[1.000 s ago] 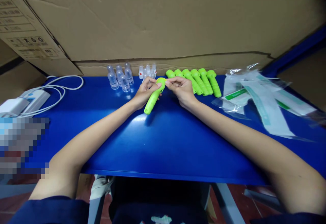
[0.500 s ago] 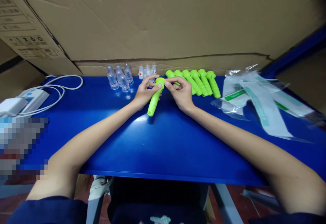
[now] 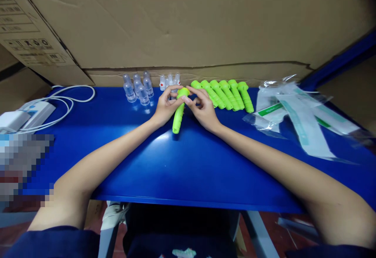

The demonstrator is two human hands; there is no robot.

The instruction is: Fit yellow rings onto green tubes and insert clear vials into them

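Note:
Between my hands a lime-green ribbed plastic tube hangs above the table, its wider head up and its narrow end tilted down toward me. Thumb and fingers of my left hand pinch the tube just below its head from the left. My right hand grips the same head from the right, with thumb and index finger on it. Several matching green tubes lie in a row behind my right hand. Small white pieces with red dots stand behind my left hand, and several clear plastic vials are left of them.
Clear packets with white and green contents lie at the right. A white cable and a white box-shaped device occupy the left. Cardboard rises behind the blue table.
My right hand has moved slightly left, its thumb now closer to my left thumb on the tube's head. The tube has swung a little more upright.

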